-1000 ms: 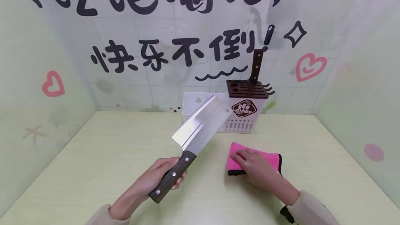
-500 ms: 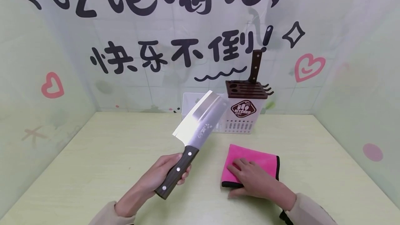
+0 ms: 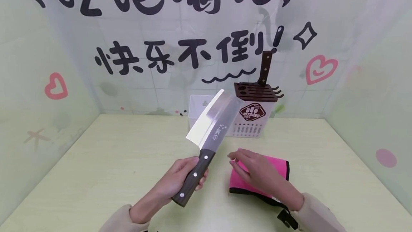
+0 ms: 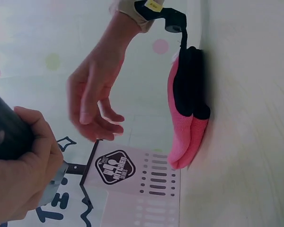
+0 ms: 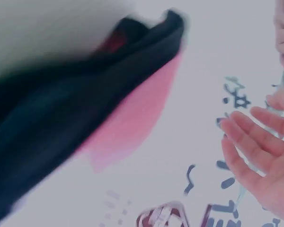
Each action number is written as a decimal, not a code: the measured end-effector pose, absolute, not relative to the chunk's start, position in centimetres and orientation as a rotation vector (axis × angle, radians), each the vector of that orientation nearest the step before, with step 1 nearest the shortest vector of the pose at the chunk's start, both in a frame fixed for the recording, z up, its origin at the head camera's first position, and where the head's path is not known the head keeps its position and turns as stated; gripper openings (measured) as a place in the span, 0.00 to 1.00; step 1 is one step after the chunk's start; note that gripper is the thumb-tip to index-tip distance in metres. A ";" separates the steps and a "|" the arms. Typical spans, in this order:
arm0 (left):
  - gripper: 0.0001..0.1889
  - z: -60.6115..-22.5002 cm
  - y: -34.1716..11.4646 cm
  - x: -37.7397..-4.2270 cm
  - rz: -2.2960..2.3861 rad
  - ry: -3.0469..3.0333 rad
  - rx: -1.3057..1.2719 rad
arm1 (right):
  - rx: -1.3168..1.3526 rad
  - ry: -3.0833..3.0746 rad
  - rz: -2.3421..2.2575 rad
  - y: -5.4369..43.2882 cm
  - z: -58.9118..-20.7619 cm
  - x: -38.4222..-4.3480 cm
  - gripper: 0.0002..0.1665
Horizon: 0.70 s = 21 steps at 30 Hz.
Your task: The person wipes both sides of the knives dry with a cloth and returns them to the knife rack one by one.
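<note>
My left hand (image 3: 185, 178) grips the dark riveted handle of a cleaver (image 3: 214, 122), its broad steel blade slanting up and to the right above the table. Over a folded pink cloth (image 3: 280, 164) with black edging hovers my right hand (image 3: 262, 173), its fingers loosely bent and holding nothing. The left wrist view shows a gap between the right hand (image 4: 94, 94) and the cloth (image 4: 180, 113), which lies on the table. In the right wrist view the right hand's fingers (image 5: 255, 142) are spread apart, with the blurred cloth (image 5: 137, 113) beside them.
At the back stands a white knife holder (image 3: 252, 128) with a brown slotted top. Another dark-handled knife (image 3: 265, 67) is upright in it, and several hooks stick out at its right. A white bin (image 3: 196, 106) adjoins it, partly behind the blade. Walls rise at the back and both sides.
My right hand has lifted off the pink cloth, which lies slightly nearer than a second ago. The left hand has moved right with the cleaver, whose blade has turned to show its printed face.
</note>
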<state>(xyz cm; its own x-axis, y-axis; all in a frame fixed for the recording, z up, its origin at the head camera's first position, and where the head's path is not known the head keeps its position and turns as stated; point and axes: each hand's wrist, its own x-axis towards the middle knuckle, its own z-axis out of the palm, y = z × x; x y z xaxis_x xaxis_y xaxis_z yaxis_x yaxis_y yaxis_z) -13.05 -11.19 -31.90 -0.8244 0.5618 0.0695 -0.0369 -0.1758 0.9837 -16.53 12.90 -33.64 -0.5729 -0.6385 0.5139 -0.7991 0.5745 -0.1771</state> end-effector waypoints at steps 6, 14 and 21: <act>0.24 -32.5 -10.1 -13.2 2.038 1.717 0.587 | 1.077 -2.700 1.309 11.2 -32.7 -16.0 0.20; 0.23 -32.6 -9.0 -13.3 2.049 1.731 0.598 | 0.923 -2.525 2.225 9.2 -32.5 -15.7 0.30; 0.22 -32.6 -8.3 -13.2 2.042 1.741 0.583 | 0.685 -2.352 2.500 8.7 -32.6 -15.2 0.29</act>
<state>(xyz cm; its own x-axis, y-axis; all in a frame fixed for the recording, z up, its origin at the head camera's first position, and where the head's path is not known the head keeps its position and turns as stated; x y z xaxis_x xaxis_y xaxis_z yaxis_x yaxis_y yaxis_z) -13.22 -8.34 -32.61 -0.8364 0.5450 0.0591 -0.0277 -0.1498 0.9883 -15.19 8.66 -32.55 -0.8624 -0.5050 0.0350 -0.0042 -0.0621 -0.9981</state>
